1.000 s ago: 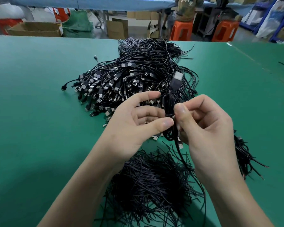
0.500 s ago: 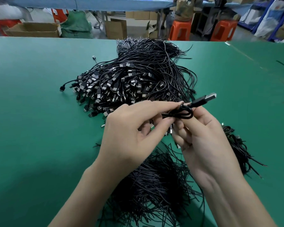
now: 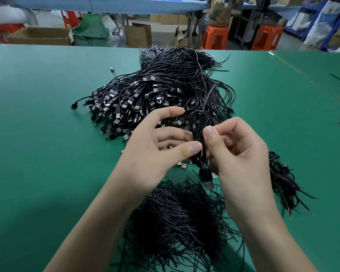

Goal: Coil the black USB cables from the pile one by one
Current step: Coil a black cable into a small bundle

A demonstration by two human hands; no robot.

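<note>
We are pinching the part-coiled cable [image 3: 198, 126] between both grips: our left grip [image 3: 155, 146] is pressing the loops, our right grip [image 3: 238, 152] is nipping them from the opposite side, the plug [image 3: 206, 176] dangling just below. The pile [image 3: 145, 95] is lying beyond the grips on the table [image 3: 37, 114]. We are judging it best to be holding loops flat (none crossing) while winding the tail.

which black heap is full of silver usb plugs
The large far black cable pile: silver plugs crowd its left side; the near heap of thin black strands shows none.
</note>
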